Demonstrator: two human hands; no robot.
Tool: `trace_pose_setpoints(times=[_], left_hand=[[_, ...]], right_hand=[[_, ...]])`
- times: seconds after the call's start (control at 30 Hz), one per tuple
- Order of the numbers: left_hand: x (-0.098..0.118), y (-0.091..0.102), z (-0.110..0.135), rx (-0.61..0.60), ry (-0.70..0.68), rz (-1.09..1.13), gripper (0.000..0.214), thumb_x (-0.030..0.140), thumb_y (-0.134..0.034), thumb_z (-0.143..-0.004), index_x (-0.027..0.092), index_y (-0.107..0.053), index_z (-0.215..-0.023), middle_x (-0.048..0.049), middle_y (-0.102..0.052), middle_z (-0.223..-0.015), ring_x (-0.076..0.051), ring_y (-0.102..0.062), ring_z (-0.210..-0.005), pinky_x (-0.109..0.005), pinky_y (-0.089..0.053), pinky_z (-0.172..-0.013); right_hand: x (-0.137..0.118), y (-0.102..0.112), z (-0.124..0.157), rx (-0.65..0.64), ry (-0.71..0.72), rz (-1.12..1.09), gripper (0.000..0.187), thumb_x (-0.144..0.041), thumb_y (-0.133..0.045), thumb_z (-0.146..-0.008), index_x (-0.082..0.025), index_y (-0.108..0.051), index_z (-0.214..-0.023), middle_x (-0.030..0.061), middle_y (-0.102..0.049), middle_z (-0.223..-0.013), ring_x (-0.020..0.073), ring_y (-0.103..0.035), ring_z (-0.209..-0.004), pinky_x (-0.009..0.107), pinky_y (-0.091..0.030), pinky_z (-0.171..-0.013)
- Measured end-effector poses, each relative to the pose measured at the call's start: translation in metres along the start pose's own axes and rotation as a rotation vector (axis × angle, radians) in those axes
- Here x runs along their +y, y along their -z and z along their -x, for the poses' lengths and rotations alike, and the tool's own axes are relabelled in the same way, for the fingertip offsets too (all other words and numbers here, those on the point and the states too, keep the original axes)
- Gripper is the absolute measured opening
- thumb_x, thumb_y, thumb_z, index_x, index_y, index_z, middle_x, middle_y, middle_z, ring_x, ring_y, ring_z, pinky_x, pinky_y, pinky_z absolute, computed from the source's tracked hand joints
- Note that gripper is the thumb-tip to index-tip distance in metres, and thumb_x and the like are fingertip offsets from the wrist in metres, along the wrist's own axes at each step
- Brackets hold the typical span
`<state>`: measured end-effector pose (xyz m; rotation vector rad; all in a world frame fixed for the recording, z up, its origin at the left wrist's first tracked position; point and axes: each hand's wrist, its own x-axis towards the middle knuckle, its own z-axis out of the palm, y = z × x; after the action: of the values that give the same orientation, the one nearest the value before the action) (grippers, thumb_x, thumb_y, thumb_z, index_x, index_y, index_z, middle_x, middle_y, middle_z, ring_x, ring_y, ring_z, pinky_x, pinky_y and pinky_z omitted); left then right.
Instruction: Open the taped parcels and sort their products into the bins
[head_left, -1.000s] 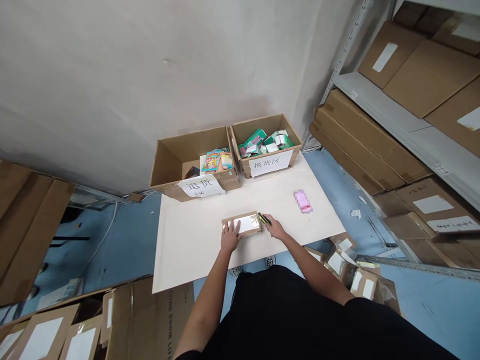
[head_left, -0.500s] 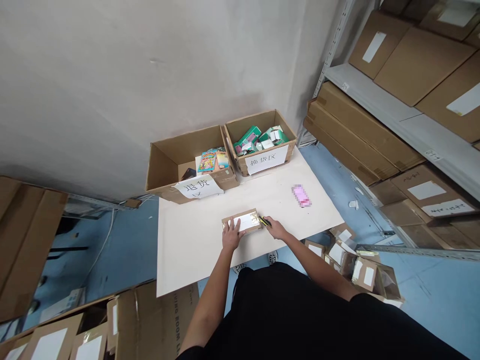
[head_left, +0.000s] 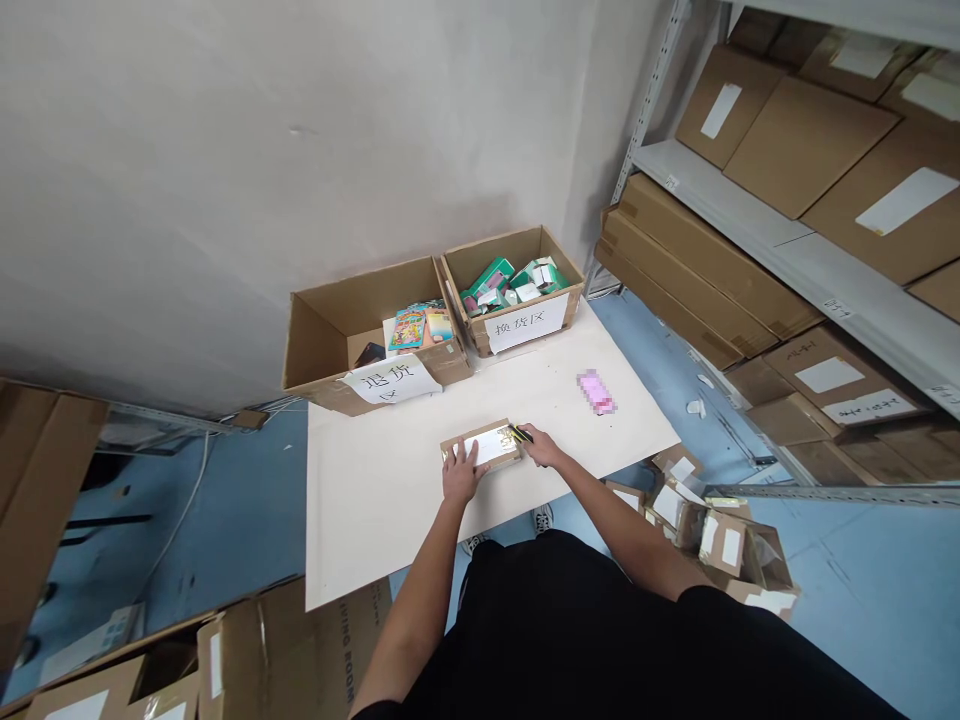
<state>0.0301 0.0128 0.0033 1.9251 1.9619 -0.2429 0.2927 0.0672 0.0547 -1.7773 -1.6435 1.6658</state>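
A small flat cardboard box (head_left: pixel 489 441) with a white label lies on the white table (head_left: pixel 360 500), near its front edge. My left hand (head_left: pixel 460 474) rests on the box's left part with its fingers spread. In my right hand (head_left: pixel 541 449) is a black and yellow utility knife (head_left: pixel 519 434), gripped with its tip over the right end of the box top. Clear tape shines at that end. Whether the blade is cutting in, I cannot tell.
Two open cartons with handwritten paper signs, a left carton (head_left: pixel 322 385) and a right carton (head_left: pixel 577 290), stand at the table's back. A blurred pink item (head_left: pixel 596 392) lies to the right. Shelves (head_left: pixel 750 225) with boxes rise at right; parcels (head_left: pixel 694 520) sit on the floor.
The utility knife has moved from beside the box's right end to over its top. My left hand stays on the box. The camera view has shifted slightly.
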Motion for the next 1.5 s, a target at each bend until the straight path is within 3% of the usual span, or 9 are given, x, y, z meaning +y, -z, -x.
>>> trace_pose_setpoints(times=[0.23, 0.33, 0.43, 0.83, 1.17, 1.5], left_hand=[[-0.001, -0.002, -0.001, -0.001, 0.010, 0.021, 0.076, 0.064, -0.045, -0.103, 0.031, -0.028, -0.169, -0.0098, -0.015, -0.179, -0.042, -0.016, -0.163, -0.057, -0.032, -0.126], [-0.001, -0.003, -0.002, 0.005, 0.001, 0.026, 0.076, 0.065, -0.045, -0.102, 0.031, -0.028, -0.169, -0.0104, -0.016, -0.179, -0.043, -0.016, -0.163, -0.058, -0.032, -0.126], [-0.001, -0.004, -0.002, 0.020, -0.005, 0.033, 0.078, 0.068, -0.044, -0.101, 0.031, -0.030, -0.168, -0.0109, -0.018, -0.178, -0.043, -0.018, -0.162, -0.059, -0.031, -0.126], [0.002, 0.000, -0.001, 0.002, 0.006, 0.045, 0.078, 0.070, -0.043, -0.101, 0.032, -0.030, -0.168, -0.0104, -0.017, -0.179, -0.042, -0.018, -0.162, -0.058, -0.029, -0.127], [0.001, -0.001, 0.000, 0.003, 0.000, 0.045, 0.074, 0.064, -0.042, -0.103, 0.032, -0.031, -0.168, -0.0096, -0.019, -0.178, -0.042, -0.018, -0.162, -0.060, -0.029, -0.127], [0.001, 0.000, 0.002, 0.014, -0.003, 0.028, 0.080, 0.071, -0.045, -0.100, 0.030, -0.033, -0.168, -0.0105, -0.020, -0.178, -0.041, -0.017, -0.163, -0.056, -0.030, -0.127]], right_hand=[[0.016, -0.011, 0.017, 0.007, -0.044, -0.022, 0.046, -0.026, -0.050, -0.104, -0.032, -0.048, -0.150, -0.0057, -0.064, -0.076, 0.0086, -0.053, -0.045, 0.017, -0.045, -0.048], [0.016, -0.009, 0.011, 0.070, -0.039, -0.035, 0.048, -0.024, -0.048, -0.105, -0.033, -0.046, -0.152, -0.0068, -0.062, -0.073, 0.0085, -0.053, -0.045, 0.017, -0.046, -0.048], [0.009, -0.005, -0.001, 0.055, -0.053, 0.019, 0.048, -0.025, -0.050, -0.105, -0.033, -0.047, -0.152, -0.0071, -0.062, -0.072, 0.0083, -0.052, -0.042, 0.017, -0.044, -0.046], [0.011, -0.007, -0.007, 0.041, -0.058, 0.015, 0.047, -0.027, -0.051, -0.105, -0.032, -0.046, -0.152, -0.0046, -0.068, -0.081, 0.0076, -0.053, -0.042, 0.018, -0.045, -0.046], [0.012, -0.007, -0.005, 0.061, -0.070, -0.014, 0.048, -0.031, -0.052, -0.104, -0.033, -0.047, -0.152, -0.0048, -0.067, -0.078, 0.0086, -0.053, -0.043, 0.018, -0.044, -0.046], [0.003, -0.002, -0.001, 0.018, -0.064, 0.025, 0.048, -0.026, -0.053, -0.103, -0.033, -0.048, -0.150, -0.0023, -0.071, -0.088, 0.0079, -0.054, -0.043, 0.018, -0.045, -0.047]])
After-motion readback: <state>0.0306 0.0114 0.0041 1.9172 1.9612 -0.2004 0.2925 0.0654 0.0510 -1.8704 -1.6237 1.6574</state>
